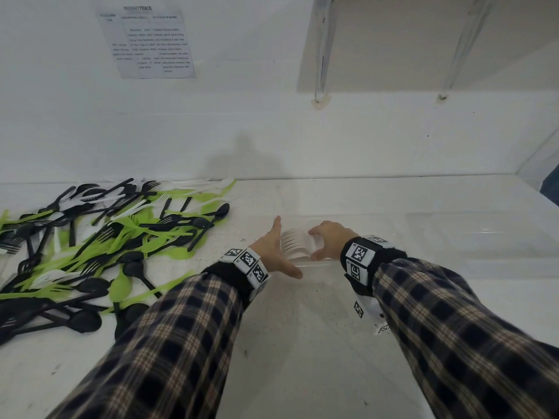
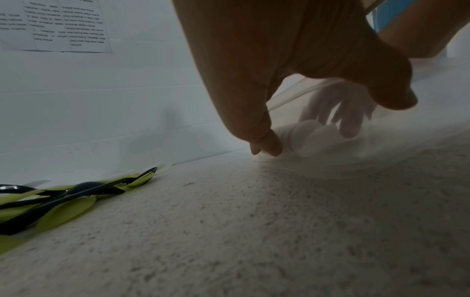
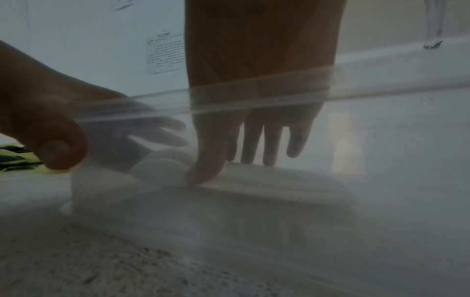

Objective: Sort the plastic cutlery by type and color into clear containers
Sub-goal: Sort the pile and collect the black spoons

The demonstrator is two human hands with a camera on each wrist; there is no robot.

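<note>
Hands (image 1: 273, 251): 2 were in view
Clear containers (image 1: 453, 237): at least 1, edges hard to trace
Printed sheets (image 1: 146, 40): 1
Cutlery pile (image 1: 99, 237): too tangled to count
White spoon stacks (image 1: 295, 246): 1

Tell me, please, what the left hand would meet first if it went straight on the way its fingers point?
Probably the stack of white spoons in the clear container: the left hand reaches toward the bowls. Whether the container wall lies between them is unclear.

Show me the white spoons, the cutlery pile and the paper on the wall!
white spoons (image 1: 292, 244), head view, on the stacked bowls.
cutlery pile (image 1: 99, 237), head view, on its green middle.
paper (image 1: 148, 43), head view, on the printed middle.
</note>
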